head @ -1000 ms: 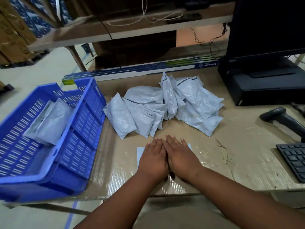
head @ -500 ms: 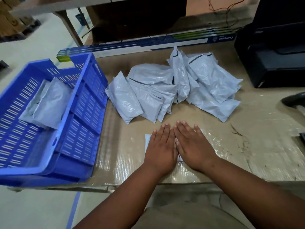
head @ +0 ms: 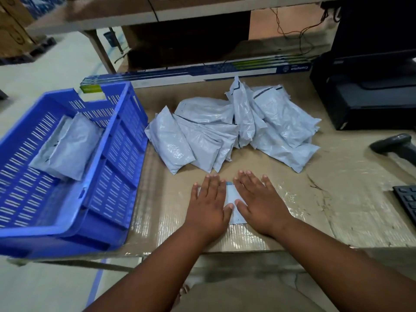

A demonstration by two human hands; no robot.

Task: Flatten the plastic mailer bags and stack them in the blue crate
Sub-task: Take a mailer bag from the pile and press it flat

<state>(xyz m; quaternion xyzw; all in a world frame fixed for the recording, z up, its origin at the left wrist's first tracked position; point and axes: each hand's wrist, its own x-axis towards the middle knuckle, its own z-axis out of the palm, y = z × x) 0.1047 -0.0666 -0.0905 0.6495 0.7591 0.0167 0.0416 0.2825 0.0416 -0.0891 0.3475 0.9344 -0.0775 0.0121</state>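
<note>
My left hand (head: 208, 202) and my right hand (head: 262, 202) lie flat, fingers straight, on a small pale mailer bag (head: 233, 197) near the table's front edge. Only a strip of that bag shows between the hands. Behind them a heap of several grey plastic mailer bags (head: 234, 129) covers the middle of the table. The blue crate (head: 112, 172) stands at the left, overhanging the table edge. One grey mailer (head: 67, 147) lies inside it on the slotted floor.
A long printed carton (head: 202, 74) runs along the back of the cardboard-covered table (head: 337, 210). At the right stand a black printer (head: 369, 95), a barcode scanner (head: 396, 145) and a keyboard corner (head: 407, 201). A shelf frame rises behind.
My hands, pressed side by side before, have slid apart, uncovering the middle strip of the bag beneath. The view has tilted down and moved closer to the table.
</note>
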